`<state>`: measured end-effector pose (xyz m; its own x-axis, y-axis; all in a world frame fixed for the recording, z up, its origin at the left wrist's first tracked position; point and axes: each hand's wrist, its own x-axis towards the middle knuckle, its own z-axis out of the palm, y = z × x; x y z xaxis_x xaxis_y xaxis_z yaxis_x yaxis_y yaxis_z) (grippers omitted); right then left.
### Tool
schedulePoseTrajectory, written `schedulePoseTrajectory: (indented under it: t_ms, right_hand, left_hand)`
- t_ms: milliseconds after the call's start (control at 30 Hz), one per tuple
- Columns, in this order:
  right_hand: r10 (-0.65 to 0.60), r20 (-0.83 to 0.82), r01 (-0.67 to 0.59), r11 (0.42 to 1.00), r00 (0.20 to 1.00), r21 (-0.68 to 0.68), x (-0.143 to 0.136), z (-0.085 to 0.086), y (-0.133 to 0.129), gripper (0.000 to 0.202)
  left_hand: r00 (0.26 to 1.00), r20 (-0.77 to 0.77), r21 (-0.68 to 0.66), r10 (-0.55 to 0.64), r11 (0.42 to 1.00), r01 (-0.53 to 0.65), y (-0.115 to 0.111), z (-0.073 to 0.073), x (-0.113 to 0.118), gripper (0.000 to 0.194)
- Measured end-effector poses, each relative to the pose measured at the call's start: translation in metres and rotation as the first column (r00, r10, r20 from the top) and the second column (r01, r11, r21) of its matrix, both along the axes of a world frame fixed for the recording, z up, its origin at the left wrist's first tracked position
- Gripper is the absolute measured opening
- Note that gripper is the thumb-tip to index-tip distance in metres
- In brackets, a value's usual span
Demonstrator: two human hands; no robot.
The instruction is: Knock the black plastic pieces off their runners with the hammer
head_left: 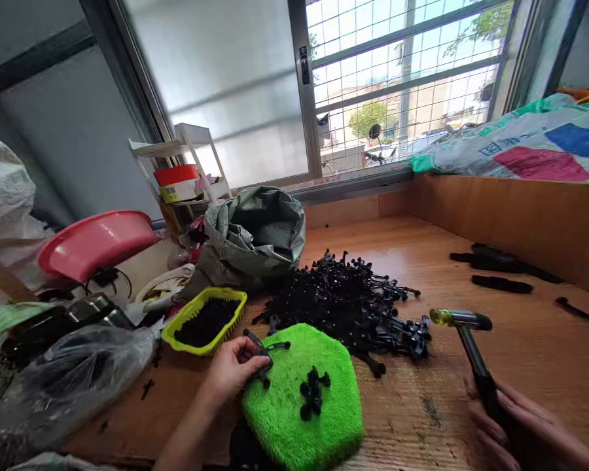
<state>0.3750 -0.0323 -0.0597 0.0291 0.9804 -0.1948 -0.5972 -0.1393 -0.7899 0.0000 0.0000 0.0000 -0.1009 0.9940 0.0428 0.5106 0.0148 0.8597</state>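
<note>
My left hand pinches a small black plastic piece with knobbed arms over the left edge of a bright green fuzzy pad. Another cluster of black knobbed pieces lies on the pad near its middle. At the lower right, my right hand is wrapped round the dark handle of a small mallet. The mallet head points up, with a clear yellow face on its left end. Behind the pad spreads a heap of similar black plastic pieces.
A yellow basket holding small black bits stands left of the pad. Behind it slumps an open grey-green sack. Long black strips lie at the right by a wooden side board. Clear plastic bags crowd the left.
</note>
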Motion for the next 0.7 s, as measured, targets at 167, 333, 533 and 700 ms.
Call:
schedulePoseTrajectory:
  t_ms: [167, 333, 533, 700]
  right_hand:
    - [0.012, 0.046, -0.012, 1.0, 0.999, -0.004, 0.004, 0.004, -0.005, 0.024]
    - [-0.01, 0.087, 0.014, 0.999, 0.996, -0.037, 0.002, 0.009, -0.006, 0.031]
    - [-0.037, 0.132, 0.048, 0.996, 0.991, -0.077, -0.002, 0.016, -0.008, 0.034]
    - [-0.04, 0.141, 0.051, 0.996, 0.989, -0.079, -0.005, 0.024, -0.011, 0.032]
  left_hand:
    - [0.896, -0.388, 0.248, 0.217, 0.961, -0.126, -0.02, 0.005, 0.0, 0.035]
    - [0.89, -0.455, 0.473, -0.002, 0.847, 0.244, -0.033, 0.02, 0.014, 0.02]
    - [0.695, -0.576, 0.273, -0.431, 0.699, 0.66, -0.034, 0.036, 0.045, 0.037]
    - [0.731, -0.602, 0.255, -0.322, 0.789, 0.558, -0.021, 0.024, 0.043, 0.034]
